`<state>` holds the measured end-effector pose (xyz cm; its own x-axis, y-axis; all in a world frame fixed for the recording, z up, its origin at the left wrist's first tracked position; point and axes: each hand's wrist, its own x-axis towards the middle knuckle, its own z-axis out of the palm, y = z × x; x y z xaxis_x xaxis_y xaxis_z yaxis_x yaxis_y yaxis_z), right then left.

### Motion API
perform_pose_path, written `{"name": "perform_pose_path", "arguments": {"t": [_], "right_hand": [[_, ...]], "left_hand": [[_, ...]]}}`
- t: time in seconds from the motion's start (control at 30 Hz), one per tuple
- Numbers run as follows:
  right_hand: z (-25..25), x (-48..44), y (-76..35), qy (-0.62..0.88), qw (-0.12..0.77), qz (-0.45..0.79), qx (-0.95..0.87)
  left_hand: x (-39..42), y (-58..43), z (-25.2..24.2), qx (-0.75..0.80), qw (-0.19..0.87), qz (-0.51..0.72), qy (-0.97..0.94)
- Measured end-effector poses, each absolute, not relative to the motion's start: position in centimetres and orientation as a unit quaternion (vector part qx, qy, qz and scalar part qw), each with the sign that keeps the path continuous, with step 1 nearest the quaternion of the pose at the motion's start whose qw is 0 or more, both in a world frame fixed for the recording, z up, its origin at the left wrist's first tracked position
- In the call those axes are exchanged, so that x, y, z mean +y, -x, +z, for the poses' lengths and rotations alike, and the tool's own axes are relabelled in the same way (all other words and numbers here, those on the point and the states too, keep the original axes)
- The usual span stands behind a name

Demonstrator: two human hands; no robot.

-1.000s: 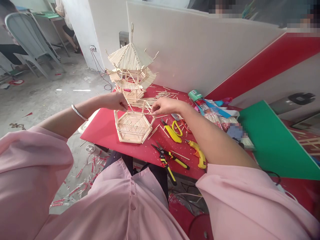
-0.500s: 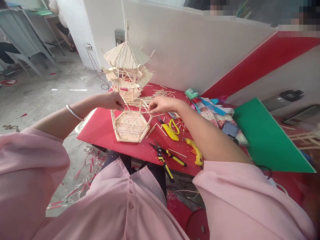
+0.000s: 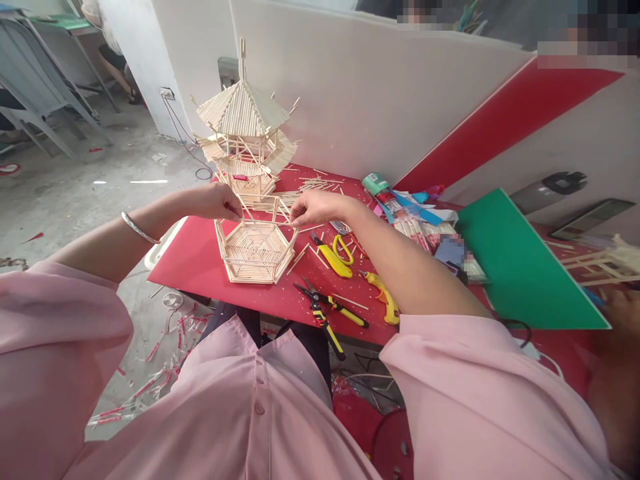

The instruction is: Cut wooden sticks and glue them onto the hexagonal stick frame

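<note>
A hexagonal base of pale wooden sticks (image 3: pixel 255 252), with a low stick railing, lies on the red tabletop in front of me. Above its middle, my left hand (image 3: pixel 225 202) pinches one end of a thin wooden stick (image 3: pixel 267 223). The other end is between the fingertips of my right hand (image 3: pixel 316 207), so the stick spans level across the frame at railing height. Whether it touches the uprights I cannot tell. Just behind my hands stands a tiered stick pagoda (image 3: pixel 245 117) with a pointed roof.
Right of the base lie loose sticks, a yellow cutter (image 3: pixel 334 259), black-and-yellow cutting pliers (image 3: pixel 325 310) and a yellow glue gun (image 3: pixel 383 297). Stick packets (image 3: pixel 420 230) and a green board (image 3: pixel 525 267) are farther right. Another person's arm (image 3: pixel 620 373) shows at the right edge.
The view has shifted slightly, moving everything a little left in the picture. Both hands keep their pinch on the stick at nearly the same spot over the base.
</note>
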<state>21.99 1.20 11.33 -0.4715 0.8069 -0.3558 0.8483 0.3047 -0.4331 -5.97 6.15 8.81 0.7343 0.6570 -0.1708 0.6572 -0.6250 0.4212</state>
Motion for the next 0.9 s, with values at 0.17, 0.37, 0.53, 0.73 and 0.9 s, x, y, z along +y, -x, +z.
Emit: {"name": "perform_pose_path", "arguments": {"t": [0.17,0.37,0.53,0.73,0.9], "right_hand": [[11.3,0.9,-22.1,-0.513,0.024,-0.303,0.803],[11.1,0.7,-22.1,-0.521,0.014,-0.307,0.796],[11.0,0.7,-22.2,-0.515,0.011,-0.307,0.8],[11.0,0.6,-22.2,-0.511,0.01,-0.313,0.8],[11.0,0.3,-22.2,-0.515,0.006,-0.302,0.802]], "left_hand": [[6.0,5.8,8.9,0.359,0.226,0.008,-0.906],[4.6,5.0,9.0,0.362,0.179,0.037,-0.914],[3.1,4.1,9.0,0.347,0.126,0.085,-0.926],[2.1,3.6,9.0,0.341,0.064,0.089,-0.934],[1.7,3.6,8.9,0.336,0.037,0.088,-0.937]]}}
